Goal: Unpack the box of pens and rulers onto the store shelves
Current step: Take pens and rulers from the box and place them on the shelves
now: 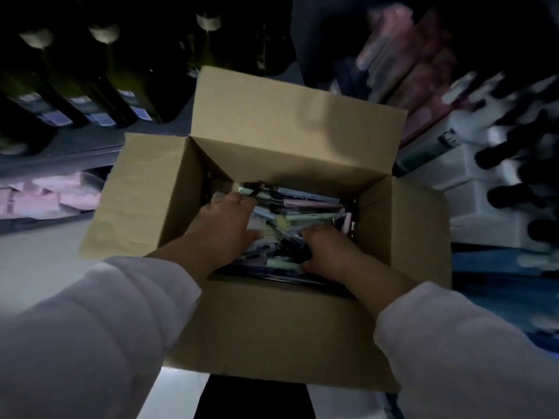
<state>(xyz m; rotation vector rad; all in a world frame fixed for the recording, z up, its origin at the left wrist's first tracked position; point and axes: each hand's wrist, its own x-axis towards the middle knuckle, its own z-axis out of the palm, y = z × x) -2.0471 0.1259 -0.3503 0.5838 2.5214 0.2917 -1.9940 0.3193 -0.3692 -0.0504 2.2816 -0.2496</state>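
An open brown cardboard box (272,122) stands in front of me with all its flaps folded out. Inside lies a dim heap of pens and rulers (305,207) in pale green, pink, blue and black. Both my arms, in white sleeves, reach down into the box. My left hand (223,225) lies palm down on the left of the heap, its fingertips at a dark item by the far side. My right hand (326,249) is low at the near right, fingers curled into a bundle of dark pens.
Dark glass bottles (90,95) lie on a grey shelf at the upper left, with pink packets (45,195) on the shelf below. At the right stand a white rack (484,189) with dark bottles and blurred pink packaging (408,55). The floor (36,261) is pale.
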